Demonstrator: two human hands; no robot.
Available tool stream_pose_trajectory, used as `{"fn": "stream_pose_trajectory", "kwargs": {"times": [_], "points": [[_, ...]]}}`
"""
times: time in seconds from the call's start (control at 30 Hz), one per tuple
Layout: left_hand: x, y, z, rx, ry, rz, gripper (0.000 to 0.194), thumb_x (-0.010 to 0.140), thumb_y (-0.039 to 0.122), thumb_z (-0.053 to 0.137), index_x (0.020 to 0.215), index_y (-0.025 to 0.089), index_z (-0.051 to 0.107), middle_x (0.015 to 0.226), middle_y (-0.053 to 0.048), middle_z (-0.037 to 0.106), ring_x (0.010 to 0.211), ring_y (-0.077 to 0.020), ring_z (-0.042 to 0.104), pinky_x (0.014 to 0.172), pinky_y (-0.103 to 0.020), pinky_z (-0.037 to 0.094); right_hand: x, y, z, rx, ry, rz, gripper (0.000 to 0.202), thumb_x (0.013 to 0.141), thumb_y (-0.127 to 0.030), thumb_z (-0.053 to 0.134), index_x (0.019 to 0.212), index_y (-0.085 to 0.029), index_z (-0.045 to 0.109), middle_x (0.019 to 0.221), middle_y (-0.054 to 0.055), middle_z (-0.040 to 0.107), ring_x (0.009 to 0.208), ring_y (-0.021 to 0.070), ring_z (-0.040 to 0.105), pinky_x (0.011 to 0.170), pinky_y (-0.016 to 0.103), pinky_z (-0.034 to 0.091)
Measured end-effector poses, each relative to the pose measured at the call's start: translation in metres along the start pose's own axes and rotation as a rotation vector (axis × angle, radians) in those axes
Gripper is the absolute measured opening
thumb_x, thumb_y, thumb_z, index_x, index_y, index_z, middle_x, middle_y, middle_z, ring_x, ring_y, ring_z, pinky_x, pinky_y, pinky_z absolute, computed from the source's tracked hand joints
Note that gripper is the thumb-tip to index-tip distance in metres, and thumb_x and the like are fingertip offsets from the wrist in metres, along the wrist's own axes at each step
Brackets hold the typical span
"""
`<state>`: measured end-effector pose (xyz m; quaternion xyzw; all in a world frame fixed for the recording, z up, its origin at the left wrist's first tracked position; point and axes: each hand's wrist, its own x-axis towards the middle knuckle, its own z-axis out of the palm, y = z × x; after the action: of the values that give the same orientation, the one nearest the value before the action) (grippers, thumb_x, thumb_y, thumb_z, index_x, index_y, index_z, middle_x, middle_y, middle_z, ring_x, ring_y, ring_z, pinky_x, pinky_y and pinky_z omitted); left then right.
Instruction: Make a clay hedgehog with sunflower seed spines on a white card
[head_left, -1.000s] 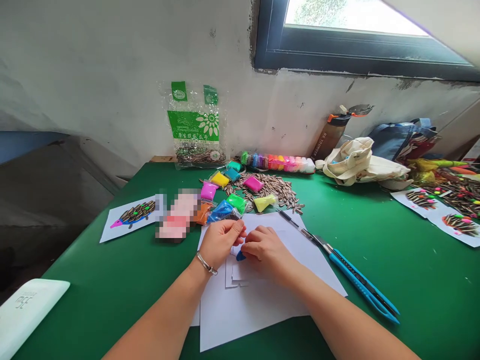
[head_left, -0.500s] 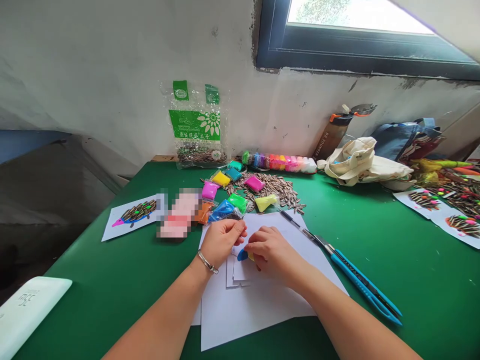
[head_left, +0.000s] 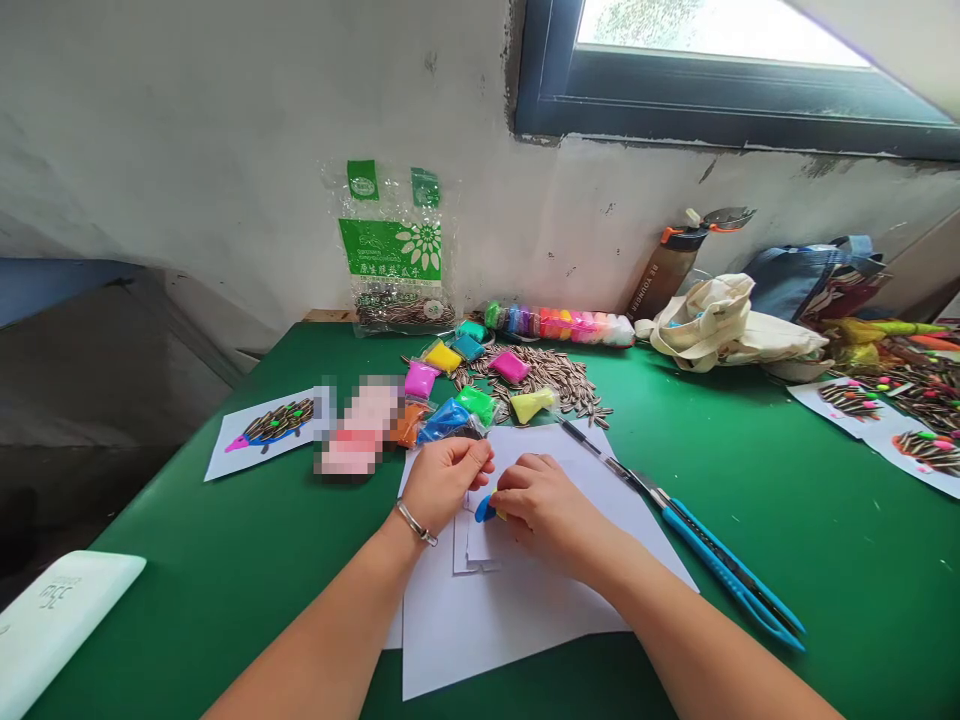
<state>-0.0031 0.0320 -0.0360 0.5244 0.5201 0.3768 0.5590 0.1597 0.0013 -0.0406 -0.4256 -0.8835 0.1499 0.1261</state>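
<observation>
My right hand (head_left: 546,503) is closed over small white paper pieces (head_left: 480,552), its fingertips pressed on a flat bit of blue modelling clay (head_left: 484,510). A little yellow clay (head_left: 501,511) shows beside the blue, partly under those fingers. Just left of it, my left hand (head_left: 448,482) has thumb and fingers pinched together; whatever they hold, if anything, is hidden. Beneath both hands lie larger white sheets (head_left: 465,640) on the green table (head_left: 247,570).
Clay packets (head_left: 475,403) and loose sunflower seeds (head_left: 559,375) lie beyond my hands. Right of the paper are a pen (head_left: 581,437) and blue-handled scissors or tweezers (head_left: 739,580). A hedgehog picture (head_left: 270,430) lies left. At the back stand a seed bag (head_left: 397,250) and bottle (head_left: 667,270).
My right fingers have shifted very slightly over the blue clay, and less yellow shows. My left hand stays almost still.
</observation>
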Motion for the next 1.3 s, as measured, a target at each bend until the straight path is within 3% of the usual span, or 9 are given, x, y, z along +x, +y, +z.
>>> {"fn": "stream_pose_trajectory", "kwargs": {"times": [0.23, 0.53, 0.9, 1.1, 1.3], "points": [[0.001, -0.001, -0.001, 0.021, -0.006, 0.000, 0.037, 0.076, 0.047, 0.061, 0.076, 0.011, 0.068, 0.070, -0.006, 0.067, 0.057, -0.0111, 0.058, 0.053, -0.021, 0.047, -0.003, -0.002, -0.007, 0.038, 0.041, 0.033, 0.016, 0.075, -0.006, 0.058, 0.067, -0.018, 0.062, 0.076, 0.001, 0.061, 0.079, 0.0141, 0.044, 0.073, 0.028, 0.031], [0.001, -0.001, -0.001, 0.016, -0.004, 0.009, 0.037, 0.076, 0.047, 0.061, 0.075, 0.011, 0.067, 0.070, -0.006, 0.066, 0.056, -0.0113, 0.058, 0.052, -0.021, 0.047, -0.002, -0.002, -0.003, 0.025, 0.007, -0.018, 0.014, 0.080, -0.011, 0.057, 0.080, -0.020, 0.067, 0.078, 0.002, 0.061, 0.079, 0.0145, 0.044, 0.075, 0.029, 0.032], [0.001, -0.001, -0.001, 0.019, 0.004, 0.008, 0.038, 0.075, 0.049, 0.062, 0.075, 0.011, 0.068, 0.070, -0.006, 0.067, 0.056, -0.0110, 0.058, 0.053, -0.021, 0.047, -0.001, -0.001, -0.003, 0.028, -0.011, -0.051, 0.011, 0.081, -0.013, 0.058, 0.080, -0.020, 0.067, 0.078, 0.002, 0.061, 0.078, 0.0143, 0.045, 0.075, 0.029, 0.034], [0.002, -0.001, -0.001, 0.022, 0.009, 0.002, 0.039, 0.075, 0.050, 0.062, 0.075, 0.011, 0.068, 0.070, -0.007, 0.067, 0.056, -0.0112, 0.058, 0.053, -0.022, 0.048, -0.002, 0.003, -0.007, 0.083, 0.082, -0.008, 0.021, 0.075, -0.003, 0.056, 0.075, -0.020, 0.068, 0.074, 0.002, 0.061, 0.074, 0.0148, 0.045, 0.070, 0.027, 0.036], [0.002, 0.003, -0.002, 0.009, 0.019, -0.023, 0.039, 0.073, 0.050, 0.063, 0.076, 0.011, 0.069, 0.070, -0.007, 0.068, 0.057, -0.0121, 0.059, 0.053, -0.022, 0.047, -0.007, 0.023, -0.015, 0.085, 0.212, 0.082, 0.030, 0.079, -0.003, 0.047, 0.091, -0.019, 0.070, 0.085, 0.006, 0.064, 0.082, 0.0172, 0.051, 0.073, 0.029, 0.040]]}}
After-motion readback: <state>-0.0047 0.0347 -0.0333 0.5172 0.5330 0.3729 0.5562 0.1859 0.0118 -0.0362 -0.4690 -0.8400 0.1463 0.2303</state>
